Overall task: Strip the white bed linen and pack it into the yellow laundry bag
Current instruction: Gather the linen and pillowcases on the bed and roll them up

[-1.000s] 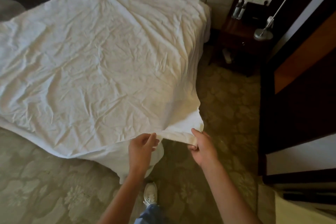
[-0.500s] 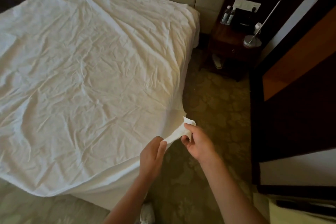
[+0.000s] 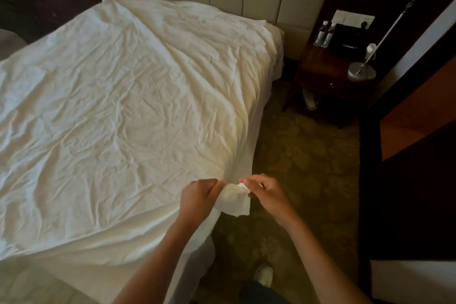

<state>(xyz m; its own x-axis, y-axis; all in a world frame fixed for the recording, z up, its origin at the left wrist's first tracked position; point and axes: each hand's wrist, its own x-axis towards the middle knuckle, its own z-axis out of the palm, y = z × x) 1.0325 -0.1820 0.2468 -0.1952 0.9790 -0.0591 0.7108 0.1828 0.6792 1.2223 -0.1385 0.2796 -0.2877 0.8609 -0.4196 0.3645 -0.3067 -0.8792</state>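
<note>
Grip: left hand [image 3: 199, 195] and right hand [image 3: 265, 194] both pinch the near corner of the white sheet [image 3: 123, 111].
Sheet lies spread over the bed; stripping appears barely begun. Yellow laundry bag not in view; packing remains.

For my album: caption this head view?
Both hands pinch the white sheet's near corner.

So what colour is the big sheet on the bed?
White, and very crinkly. The sheet shows best in the head view, where both hands pinch its near corner.
</note>
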